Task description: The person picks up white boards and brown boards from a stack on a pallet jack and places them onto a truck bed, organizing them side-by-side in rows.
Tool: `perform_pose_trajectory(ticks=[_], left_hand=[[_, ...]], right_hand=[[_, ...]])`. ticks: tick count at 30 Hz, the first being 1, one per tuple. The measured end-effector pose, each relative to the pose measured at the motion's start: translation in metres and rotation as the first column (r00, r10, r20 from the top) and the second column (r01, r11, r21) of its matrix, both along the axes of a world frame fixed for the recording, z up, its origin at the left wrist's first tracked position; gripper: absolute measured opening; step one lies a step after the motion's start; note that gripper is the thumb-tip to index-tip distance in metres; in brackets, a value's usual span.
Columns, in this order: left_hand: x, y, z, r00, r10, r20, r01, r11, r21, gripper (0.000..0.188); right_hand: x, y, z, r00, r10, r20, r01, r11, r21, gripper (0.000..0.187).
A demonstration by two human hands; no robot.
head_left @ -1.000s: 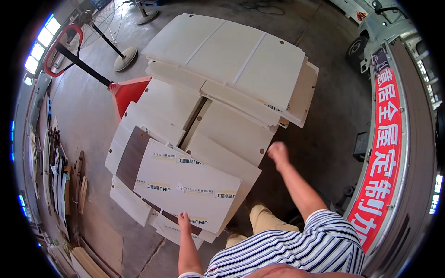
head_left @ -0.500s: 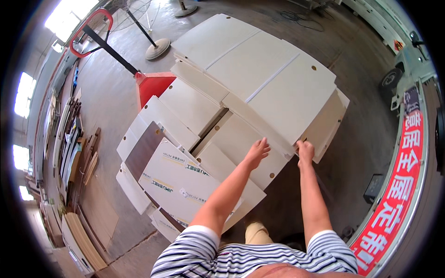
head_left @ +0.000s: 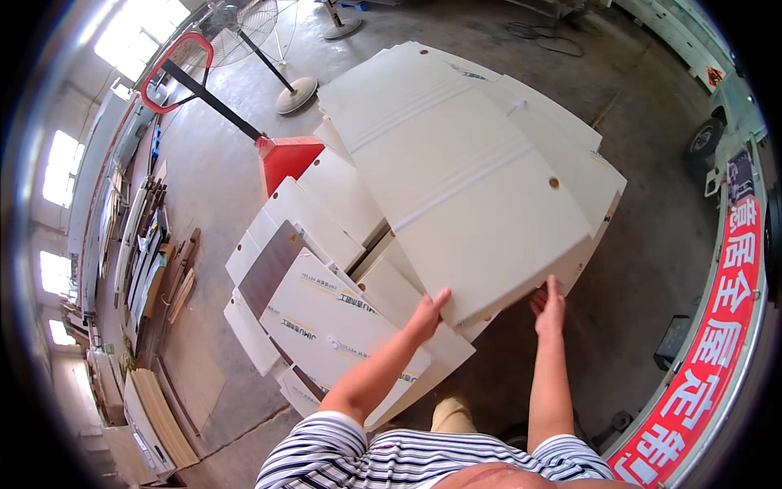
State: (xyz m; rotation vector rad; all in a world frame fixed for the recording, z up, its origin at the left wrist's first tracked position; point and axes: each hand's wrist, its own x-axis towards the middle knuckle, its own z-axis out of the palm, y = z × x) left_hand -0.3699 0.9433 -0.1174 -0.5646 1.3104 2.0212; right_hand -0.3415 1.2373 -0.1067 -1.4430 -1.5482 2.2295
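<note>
A large white panel (head_left: pixel 481 204) with brown round spots and pale strips across it lies at an angle over a stack of similar boards. My left hand (head_left: pixel 427 316) is closed at its near left corner, the thumb along the edge. Farther right, my right hand (head_left: pixel 550 308) supports the near edge, with the thumb up at the rim and the fingers curled below, partly hidden. Other white panels (head_left: pixel 562 134) show beneath its far right side. To the left, a printed white board (head_left: pixel 326 326) lies on the lower pile, beside my left forearm.
A red pallet jack (head_left: pixel 293 159) with a looped handle stands behind the stack. Beyond it is a standing fan's round base (head_left: pixel 296 95). Timber strips (head_left: pixel 151 236) and boards lie along the left. A vehicle with a red banner (head_left: pixel 700 350) borders the right.
The top panel has shifted toward me and to the left, uncovering boards at its far right. My left hand has moved from above the lower boards onto the panel's corner.
</note>
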Motion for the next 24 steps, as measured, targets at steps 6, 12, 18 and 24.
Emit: perform_pose_trajectory(ticks=[6, 12, 18, 24], left_hand=[[0.137, 0.005, 0.024, 0.969, -0.141, 0.204, 0.128, 0.989, 0.074, 0.056], [0.139, -0.053, -0.029, 0.931, -0.052, 0.361, -0.169, 0.814, 0.555, 0.079], [-0.125, -0.188, -0.028, 0.900, 0.434, 0.046, -0.423, 0.841, 0.339, 0.096], [-0.110, -0.155, -0.002, 0.917, 0.365, -0.158, -0.395, 0.886, -0.245, 0.081]], right_hand=[[0.057, 0.037, -0.021, 0.956, -0.225, -0.188, 0.206, 0.972, -0.117, 0.081], [0.138, 0.083, 0.027, 0.979, -0.198, -0.039, 0.192, 0.974, -0.124, 0.076], [0.216, 0.099, 0.031, 0.978, -0.202, -0.060, 0.194, 0.975, -0.112, 0.073], [0.285, 0.064, 0.104, 0.941, -0.316, -0.123, 0.325, 0.943, 0.064, 0.063]])
